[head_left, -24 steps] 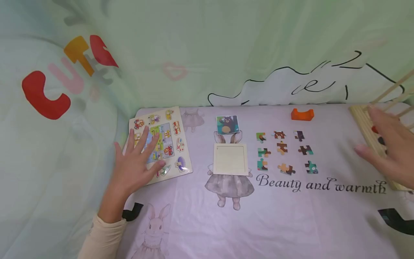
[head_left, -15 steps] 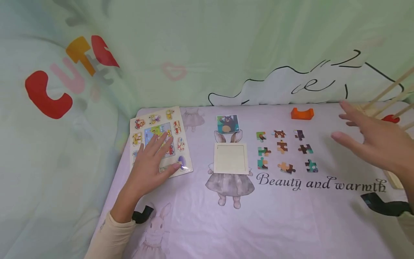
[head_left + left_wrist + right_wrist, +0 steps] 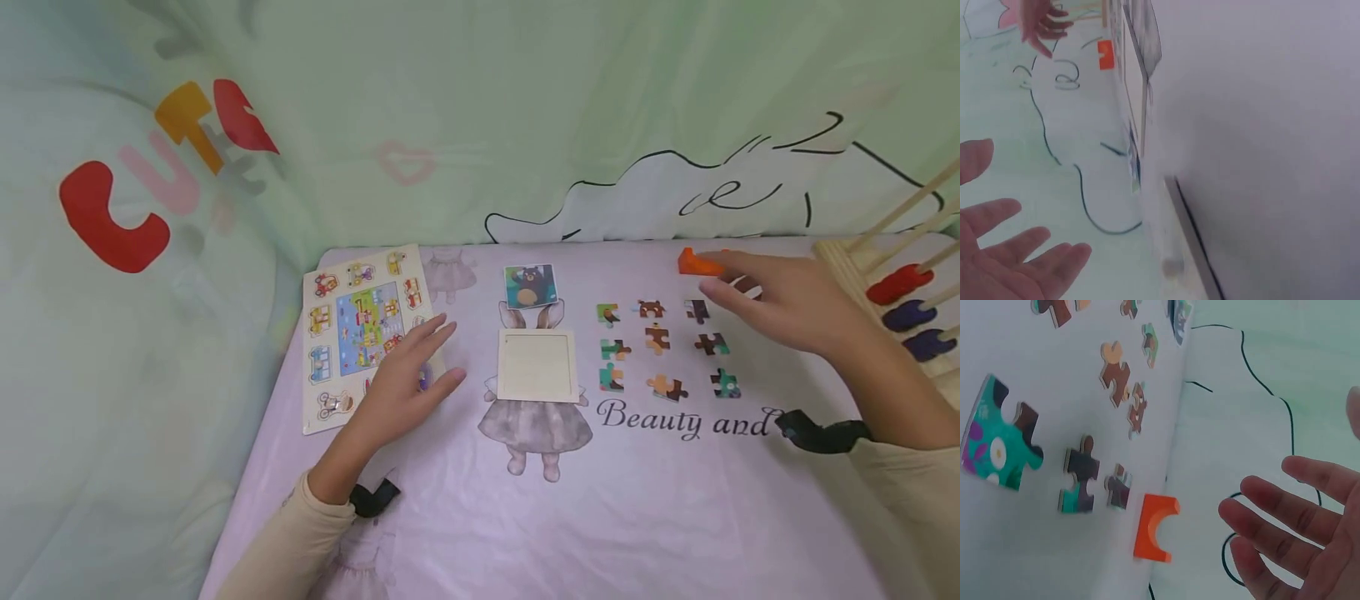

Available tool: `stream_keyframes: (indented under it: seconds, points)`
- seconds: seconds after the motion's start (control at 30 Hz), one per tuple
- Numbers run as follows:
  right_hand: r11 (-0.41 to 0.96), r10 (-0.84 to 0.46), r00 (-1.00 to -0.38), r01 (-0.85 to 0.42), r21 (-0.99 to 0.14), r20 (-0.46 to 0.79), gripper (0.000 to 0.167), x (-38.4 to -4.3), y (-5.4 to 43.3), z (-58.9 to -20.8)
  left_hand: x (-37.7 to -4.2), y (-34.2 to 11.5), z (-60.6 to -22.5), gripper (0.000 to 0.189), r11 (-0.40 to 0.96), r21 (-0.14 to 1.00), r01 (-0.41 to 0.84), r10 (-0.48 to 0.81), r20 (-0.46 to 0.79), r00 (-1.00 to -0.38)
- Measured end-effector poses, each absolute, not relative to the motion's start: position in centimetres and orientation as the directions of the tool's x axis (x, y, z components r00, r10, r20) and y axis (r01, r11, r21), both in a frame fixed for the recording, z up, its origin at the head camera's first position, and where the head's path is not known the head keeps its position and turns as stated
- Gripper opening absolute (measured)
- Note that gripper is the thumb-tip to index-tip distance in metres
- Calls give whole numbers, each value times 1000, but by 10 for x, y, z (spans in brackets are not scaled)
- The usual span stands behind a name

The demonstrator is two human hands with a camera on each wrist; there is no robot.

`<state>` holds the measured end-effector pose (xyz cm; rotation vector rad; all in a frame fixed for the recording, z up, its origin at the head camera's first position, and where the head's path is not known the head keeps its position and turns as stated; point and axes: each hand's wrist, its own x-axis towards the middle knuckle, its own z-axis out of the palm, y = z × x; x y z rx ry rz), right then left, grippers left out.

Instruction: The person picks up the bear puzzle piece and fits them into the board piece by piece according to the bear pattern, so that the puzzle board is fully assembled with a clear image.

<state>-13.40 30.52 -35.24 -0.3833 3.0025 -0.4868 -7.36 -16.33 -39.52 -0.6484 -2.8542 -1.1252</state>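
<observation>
My left hand, fingers spread, hovers over the right edge of a wooden vehicle puzzle board; it holds nothing. At the right, my right hand reaches over the table with loosely extended fingers. In the head view its fingertips overlap an orange arch-shaped block, while the right wrist view has a gap between the hand and that block. Several bear jigsaw pieces lie in rows left of this hand. A square wooden puzzle tray sits mid-table, below a bear picture card.
A wooden rack with slanted rods and red and blue beads stands at the right edge. A printed cloth covers the table. Hanging green fabric closes off the back and left.
From beside the bead rack, my right hand has moved left toward the orange block. My left hand has drifted right, uncovering most of the vehicle board. The jigsaw pieces stay put.
</observation>
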Motion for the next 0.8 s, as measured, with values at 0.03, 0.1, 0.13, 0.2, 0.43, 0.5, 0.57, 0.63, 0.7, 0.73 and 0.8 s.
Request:
stream_keyframes:
  seconds: [0.03,0.1,0.13,0.2,0.43,0.5,0.57,0.63,0.7,0.73,0.8]
  points:
    - [911,-266,-964,-245,-333,-19,60,-137,303,-354,-74,-159,-397,59,641,672,372,375,149,-915]
    - [900,-281,-960,-263,-349,-2,55,-142,298,-356,-76,-152,-400,57,598,715,363,383,144,-913]
    - [894,-289,-957,-272,-358,6,53,-145,296,-358,-77,-149,-402,56,577,737,353,385,136,-913]
    - [881,-299,-954,-279,-382,7,49,-151,292,-360,-79,-141,-406,54,540,775,328,387,117,-914]
    - [863,-328,-945,-294,-411,-14,41,-165,275,-369,-83,-118,-420,51,437,870,230,368,60,-928]
    - [860,-332,-943,-290,-421,-29,39,-169,269,-371,-84,-113,-424,50,423,882,208,355,49,-933]
    - [861,-329,-942,-272,-431,-63,40,-171,265,-373,-86,-108,-427,49,416,888,194,344,44,-938]
    - [861,-329,-939,-256,-440,-97,41,-174,260,-375,-88,-104,-430,48,417,890,185,332,40,-942]
    - [865,-320,-938,-234,-443,-130,41,-176,256,-378,-90,-101,-433,47,430,885,177,322,33,-946]
    - [868,-316,-938,-224,-444,-143,41,-177,255,-380,-91,-99,-435,47,434,884,173,316,30,-948]
    - [869,-305,-939,-206,-450,-159,39,-179,251,-383,-92,-97,-438,46,448,879,164,309,20,-951]
